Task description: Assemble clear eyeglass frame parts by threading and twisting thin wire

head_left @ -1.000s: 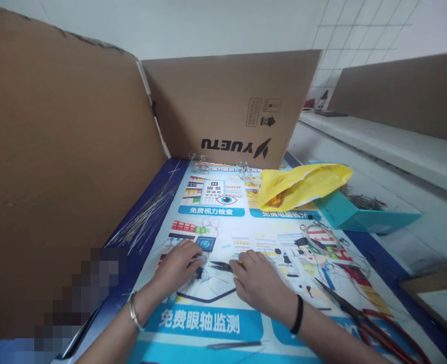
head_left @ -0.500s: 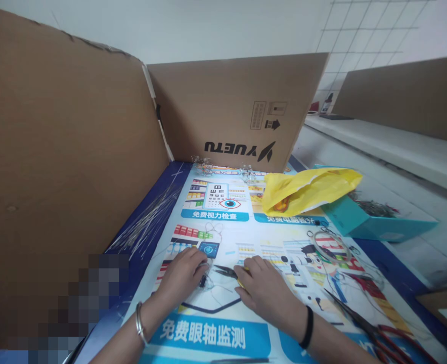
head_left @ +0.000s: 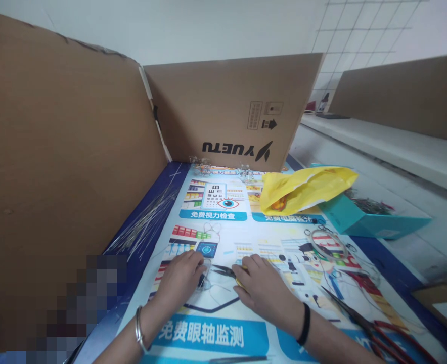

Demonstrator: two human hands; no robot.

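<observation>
Over the printed sheet (head_left: 227, 237), my left hand (head_left: 183, 275) is closed round a small bent wire piece (head_left: 207, 277) that shows at its fingertips. My right hand (head_left: 259, 280) grips pliers (head_left: 223, 271) with yellow handles; their dark jaws point left toward the wire and look slightly parted. A narrow gap separates the jaw tips from my left fingers. Red-handled scissors or snips (head_left: 367, 323) lie to the right of my right forearm. A loop of thin wire (head_left: 212, 230) rests just beyond my left hand.
Cardboard panels (head_left: 223, 111) stand at the back and left. Thin straight wires (head_left: 143, 222) lie along the left edge. A yellow bag (head_left: 309, 189) leans on a teal box (head_left: 375, 222) of wire pieces. A wire coil (head_left: 327, 245) sits at right.
The whole view has shifted slightly. Both hands keep nearly the same places and holds, and the pliers still point at the wire piece.
</observation>
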